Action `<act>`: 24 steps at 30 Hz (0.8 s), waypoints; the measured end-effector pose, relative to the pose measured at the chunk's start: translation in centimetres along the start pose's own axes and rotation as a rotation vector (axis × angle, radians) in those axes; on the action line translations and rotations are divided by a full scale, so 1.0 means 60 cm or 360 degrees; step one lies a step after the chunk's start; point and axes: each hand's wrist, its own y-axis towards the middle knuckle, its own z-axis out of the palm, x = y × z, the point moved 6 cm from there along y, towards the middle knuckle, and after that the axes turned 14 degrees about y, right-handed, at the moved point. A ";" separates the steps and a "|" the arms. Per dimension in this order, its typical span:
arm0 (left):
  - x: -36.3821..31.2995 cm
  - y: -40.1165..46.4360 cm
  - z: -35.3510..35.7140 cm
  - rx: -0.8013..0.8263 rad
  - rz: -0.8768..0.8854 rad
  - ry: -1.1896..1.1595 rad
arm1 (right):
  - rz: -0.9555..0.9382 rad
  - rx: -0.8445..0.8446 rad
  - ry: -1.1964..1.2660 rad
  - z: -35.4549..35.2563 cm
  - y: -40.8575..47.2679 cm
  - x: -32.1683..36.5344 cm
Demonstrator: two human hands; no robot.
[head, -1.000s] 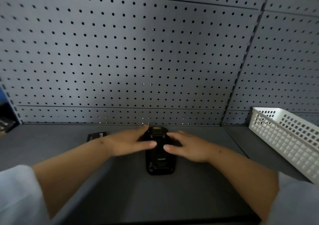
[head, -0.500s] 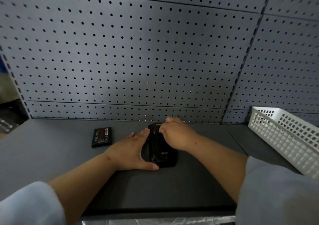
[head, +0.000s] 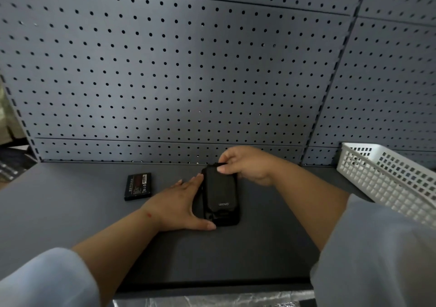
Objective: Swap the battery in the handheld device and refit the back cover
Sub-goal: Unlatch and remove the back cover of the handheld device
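A black handheld device (head: 220, 218) lies face down on the dark shelf, with its back cover (head: 220, 192) on top, the far end of the cover raised a little. My right hand (head: 247, 165) pinches the cover's far end between thumb and fingers. My left hand (head: 181, 203) lies flat against the device's left side, thumb at its near corner, bracing it. A loose black battery (head: 138, 186) with a red and white label rests on the shelf to the left of my left hand.
A grey pegboard wall (head: 188, 71) rises right behind the device. A white plastic basket (head: 389, 177) stands at the right on the shelf. The shelf's front edge (head: 212, 285) runs below my forearms.
My right hand moved from the device's side to its far end and now grips the cover, whose far end has come up. My left hand slid down along the left side.
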 end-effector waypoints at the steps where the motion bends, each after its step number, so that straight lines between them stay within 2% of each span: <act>1: -0.001 -0.001 -0.001 0.0004 -0.0005 -0.0001 | -0.0026 -0.0014 0.0269 -0.013 -0.006 -0.002; 2: 0.000 -0.001 0.000 0.0013 -0.0013 -0.0005 | -0.0043 -0.0046 0.0484 -0.031 -0.013 -0.006; 4: 0.002 -0.002 0.004 0.0048 -0.0039 -0.0029 | -0.0022 -0.0132 0.0620 -0.070 -0.030 -0.022; 10: 0.002 -0.003 0.006 0.0057 -0.0042 -0.0041 | 0.0217 -0.0456 0.0067 -0.134 -0.065 -0.115; 17: 0.006 0.000 0.008 0.0052 -0.0055 -0.0048 | 0.0103 -0.0691 -0.0597 -0.139 -0.078 -0.127; 20: 0.007 -0.001 0.009 0.0050 -0.0050 -0.0055 | -0.0059 -0.0799 -0.0805 -0.120 -0.082 -0.105; 22: 0.008 -0.001 0.009 0.0043 -0.0050 -0.0050 | -0.0227 -0.0679 -0.0848 -0.084 -0.080 -0.080; 24: 0.008 0.000 0.010 0.0039 -0.0045 -0.0034 | -0.0303 -0.0401 -0.0874 -0.037 -0.070 -0.060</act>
